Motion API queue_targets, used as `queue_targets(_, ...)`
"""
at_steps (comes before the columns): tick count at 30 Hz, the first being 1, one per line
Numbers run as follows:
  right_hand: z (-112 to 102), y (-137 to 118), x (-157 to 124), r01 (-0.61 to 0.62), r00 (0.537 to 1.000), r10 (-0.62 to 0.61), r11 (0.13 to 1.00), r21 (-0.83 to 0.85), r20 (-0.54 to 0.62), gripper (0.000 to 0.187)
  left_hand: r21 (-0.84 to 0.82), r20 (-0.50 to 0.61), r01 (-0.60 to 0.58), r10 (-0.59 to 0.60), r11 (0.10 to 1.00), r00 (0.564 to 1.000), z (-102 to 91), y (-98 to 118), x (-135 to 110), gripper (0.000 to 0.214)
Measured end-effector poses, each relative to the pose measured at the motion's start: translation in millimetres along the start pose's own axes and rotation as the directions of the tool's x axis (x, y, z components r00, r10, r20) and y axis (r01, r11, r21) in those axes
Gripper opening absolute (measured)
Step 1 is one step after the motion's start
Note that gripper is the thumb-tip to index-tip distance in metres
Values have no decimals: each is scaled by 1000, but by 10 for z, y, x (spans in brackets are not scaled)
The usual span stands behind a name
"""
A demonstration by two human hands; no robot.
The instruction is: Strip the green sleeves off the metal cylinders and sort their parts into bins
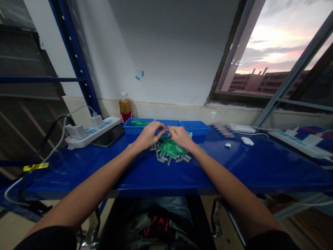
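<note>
My left hand and my right hand meet over the middle of the table. Between their fingertips is a small metal cylinder, pinched from both sides; its far details are too small to make out. Just below my hands lies a heap of green plastic pieces. Several silver metal cylinders are scattered around and under the heap's near edge. Behind my hands stand three blue trays in a row: the left tray holds green pieces, the middle tray is partly hidden, and the right tray shows a tiny dark item.
On the left of the blue table are a power strip with plugs, a black phone and a drink bottle. To the right lie a white earbud case, an earbud and another power strip with cables.
</note>
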State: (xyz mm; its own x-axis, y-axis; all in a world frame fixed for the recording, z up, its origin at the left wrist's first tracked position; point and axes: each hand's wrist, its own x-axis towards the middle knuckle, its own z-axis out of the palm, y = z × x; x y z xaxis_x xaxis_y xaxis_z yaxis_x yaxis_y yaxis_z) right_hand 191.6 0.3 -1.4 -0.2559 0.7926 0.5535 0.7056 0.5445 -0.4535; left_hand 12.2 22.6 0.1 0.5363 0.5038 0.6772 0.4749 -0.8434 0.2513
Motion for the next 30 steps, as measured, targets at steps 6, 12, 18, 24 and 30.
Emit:
queue_targets(6, -21, -12, -4, -62, 998, 62, 998, -14, 19, 57, 20, -3, -58, 58, 998, 998, 19, -23, -1, 9)
queue_targets(12, -38, 8, 0, 34, 998, -29, 995, -97, 59, 55, 17, -14, -54, 54, 998, 998, 26, -33, 5, 10)
queue_targets(18, -63, -18, -5, 76, 996, -68, 984, -162, 52, 54, 13, 0, -72, 72, 997, 997, 16, -37, 1, 11)
queue_targets(24, -21, -22, -3, 40, 999, -35, 990, -134, 35, 50, 1, 46, -75, 74, 997, 996, 5, -78, 5, 14)
queue_targets(30, -12, 0, -12, 87, 996, -89, 993, -78, -22, 32, -1, 113, -32, 32, 999, 993, -47, -109, 33, 22)
